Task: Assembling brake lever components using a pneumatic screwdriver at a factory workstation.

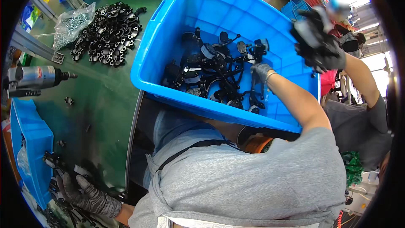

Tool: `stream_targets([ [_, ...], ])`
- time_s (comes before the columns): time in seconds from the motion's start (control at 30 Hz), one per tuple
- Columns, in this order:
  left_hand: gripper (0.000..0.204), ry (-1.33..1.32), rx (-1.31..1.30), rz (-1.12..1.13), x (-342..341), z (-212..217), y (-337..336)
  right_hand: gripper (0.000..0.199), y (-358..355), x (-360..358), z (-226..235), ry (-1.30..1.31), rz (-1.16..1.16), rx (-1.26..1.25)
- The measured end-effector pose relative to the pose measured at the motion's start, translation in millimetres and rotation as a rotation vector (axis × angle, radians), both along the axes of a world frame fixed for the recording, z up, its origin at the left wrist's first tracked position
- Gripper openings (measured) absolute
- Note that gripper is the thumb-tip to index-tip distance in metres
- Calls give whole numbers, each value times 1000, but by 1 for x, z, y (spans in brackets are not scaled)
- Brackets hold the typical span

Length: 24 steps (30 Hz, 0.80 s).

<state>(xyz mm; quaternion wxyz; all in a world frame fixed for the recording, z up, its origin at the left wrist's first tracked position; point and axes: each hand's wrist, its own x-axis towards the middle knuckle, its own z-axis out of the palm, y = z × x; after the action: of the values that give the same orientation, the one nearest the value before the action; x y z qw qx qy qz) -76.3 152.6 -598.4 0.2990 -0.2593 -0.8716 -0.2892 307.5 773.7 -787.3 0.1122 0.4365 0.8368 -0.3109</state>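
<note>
My right hand (262, 72), in a grey glove, reaches into a large blue bin (244, 4). Its fingers are closed on a black brake lever assembly (255, 85) by the bin's near right side. Several similar black lever assemblies (206, 69) lie jumbled on the bin's floor. At the lower left, my left hand (90, 196), also gloved, rests among more black lever parts (63, 202) at the table's near end. Its thumb and fingers stand apart, touching the parts; its lower fingers are partly hidden.
On the green table (105, 97) lie a heap of small black clamps (110, 33), a bag of screws (74, 23) and a power driver (40, 77). A smaller blue bin (33, 152) stands at the left. A co-worker's gloved hand (331, 55) holds black parts over the bin's right side.
</note>
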Motion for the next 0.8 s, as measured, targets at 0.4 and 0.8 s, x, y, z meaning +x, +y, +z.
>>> stream_targets([
  [0.4,29,-50,293,-82,9,-7,-3,21,-143,-107,228,0,436,383],
  [0.8,42,-452,744,-251,15,-48,29,31,-244,-236,336,601,1202,1055],
])
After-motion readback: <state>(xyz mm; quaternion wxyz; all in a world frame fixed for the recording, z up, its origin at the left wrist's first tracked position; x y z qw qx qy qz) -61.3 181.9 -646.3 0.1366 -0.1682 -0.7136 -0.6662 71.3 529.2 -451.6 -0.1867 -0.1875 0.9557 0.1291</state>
